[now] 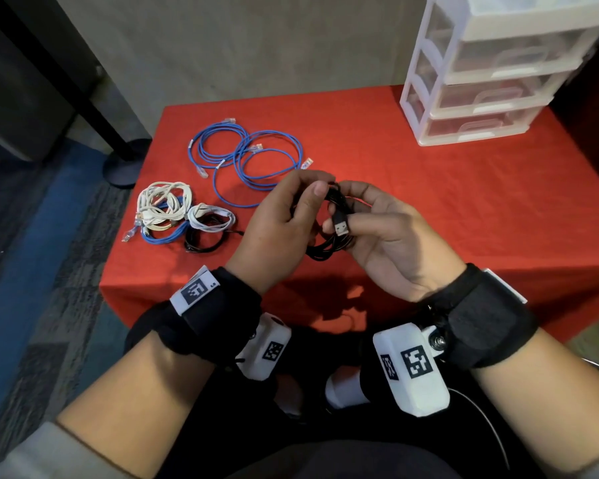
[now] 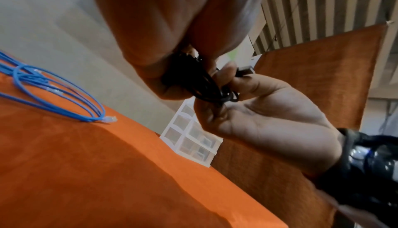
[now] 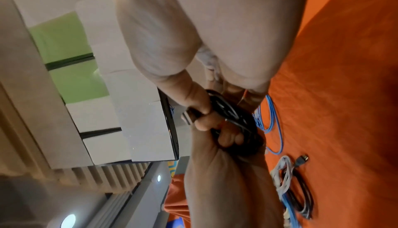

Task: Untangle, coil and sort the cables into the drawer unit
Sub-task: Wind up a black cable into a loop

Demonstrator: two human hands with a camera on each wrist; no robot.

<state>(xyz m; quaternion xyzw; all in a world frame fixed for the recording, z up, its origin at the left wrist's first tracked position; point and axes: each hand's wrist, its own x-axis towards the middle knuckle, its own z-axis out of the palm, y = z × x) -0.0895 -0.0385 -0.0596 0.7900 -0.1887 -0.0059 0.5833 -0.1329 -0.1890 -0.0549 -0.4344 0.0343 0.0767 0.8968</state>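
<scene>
Both hands hold a black USB cable coil (image 1: pixel 325 250) above the front of the red table (image 1: pixel 446 202). My left hand (image 1: pixel 308 191) grips the top of the coil (image 2: pixel 204 87) with curled fingers. My right hand (image 1: pixel 357 209) pinches the cable's end just behind the silver USB plug (image 1: pixel 341 229), which also shows in the wrist views as the plug (image 2: pixel 245 70) and the plug (image 3: pixel 189 117). The coil (image 3: pixel 237 117) hangs between the two palms. The white drawer unit (image 1: pixel 491 74) stands at the far right, all drawers pushed in.
Loose blue network cables (image 1: pixel 256 157) lie spread behind the hands. A pile of coiled white, blue and black cables (image 1: pixel 173 212) sits at the table's left front corner. Bare red cloth stretches between my hands and the drawer unit.
</scene>
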